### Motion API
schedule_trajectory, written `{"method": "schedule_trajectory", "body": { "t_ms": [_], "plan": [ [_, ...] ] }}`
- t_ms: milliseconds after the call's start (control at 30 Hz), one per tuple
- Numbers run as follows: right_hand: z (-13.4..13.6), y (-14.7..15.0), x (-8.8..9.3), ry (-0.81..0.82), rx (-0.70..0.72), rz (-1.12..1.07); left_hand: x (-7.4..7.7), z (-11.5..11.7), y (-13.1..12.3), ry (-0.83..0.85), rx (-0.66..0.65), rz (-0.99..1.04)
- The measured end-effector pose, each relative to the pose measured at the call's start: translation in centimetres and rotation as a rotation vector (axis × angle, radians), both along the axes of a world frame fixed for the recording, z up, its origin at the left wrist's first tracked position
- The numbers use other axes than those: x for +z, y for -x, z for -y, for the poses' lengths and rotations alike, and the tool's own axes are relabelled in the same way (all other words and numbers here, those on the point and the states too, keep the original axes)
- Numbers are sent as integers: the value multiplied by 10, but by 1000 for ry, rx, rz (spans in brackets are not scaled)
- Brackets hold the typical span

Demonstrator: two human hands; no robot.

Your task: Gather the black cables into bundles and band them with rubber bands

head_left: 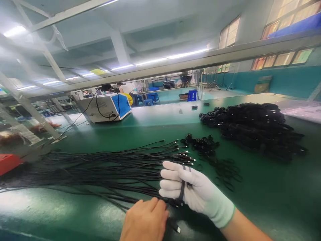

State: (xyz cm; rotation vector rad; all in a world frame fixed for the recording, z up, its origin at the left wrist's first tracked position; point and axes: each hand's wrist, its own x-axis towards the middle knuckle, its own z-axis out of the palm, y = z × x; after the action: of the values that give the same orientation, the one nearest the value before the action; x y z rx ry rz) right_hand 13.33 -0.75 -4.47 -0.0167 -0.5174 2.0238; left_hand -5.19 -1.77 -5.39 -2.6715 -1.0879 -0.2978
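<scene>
My right hand (193, 190), in a white glove, is closed around a black cable wound over its fingers, with a black strap across the glove. My bare left hand (145, 221) sits just below it, fingers curled on the same cable; a connector end (177, 229) sticks out beside it. Both hands hover at the right end of a long spread of straight black cables (100, 167) lying on the green table (263, 194), their plugs pointing right.
A large heap of coiled black cables (253, 129) lies at the right rear, with a smaller cluster of black ties (200, 144) in front. A white and blue machine (105, 107) stands at the back left. A red object (7, 162) sits at the left edge.
</scene>
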Motion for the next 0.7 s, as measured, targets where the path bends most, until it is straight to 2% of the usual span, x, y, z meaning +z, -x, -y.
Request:
{"method": "schedule_trajectory", "body": {
  "t_ms": [100, 300, 367, 433, 533, 600, 700],
  "plan": [
    [0, 0, -6, 0, -84, 111, 9, 9, -14, -9, -103, 2],
    [0, -3, -15, 73, -157, 231, 15, 7, -23, 121, -105, -87],
    [2, -2, -17, 59, -156, 277, 22, 2, -20, 123, -128, -58],
    [7, 1, -17, 18, -74, 322, 35, -7, -16, 109, -181, -11],
    [13, 8, -17, -45, 193, 297, 58, -31, -9, 157, -280, 54],
    [15, 12, -17, -45, 358, 222, 62, -47, -8, 313, -316, 152],
    [14, 16, -16, 9, 491, 124, 51, -61, -11, 681, -290, 431]
  ]
}}
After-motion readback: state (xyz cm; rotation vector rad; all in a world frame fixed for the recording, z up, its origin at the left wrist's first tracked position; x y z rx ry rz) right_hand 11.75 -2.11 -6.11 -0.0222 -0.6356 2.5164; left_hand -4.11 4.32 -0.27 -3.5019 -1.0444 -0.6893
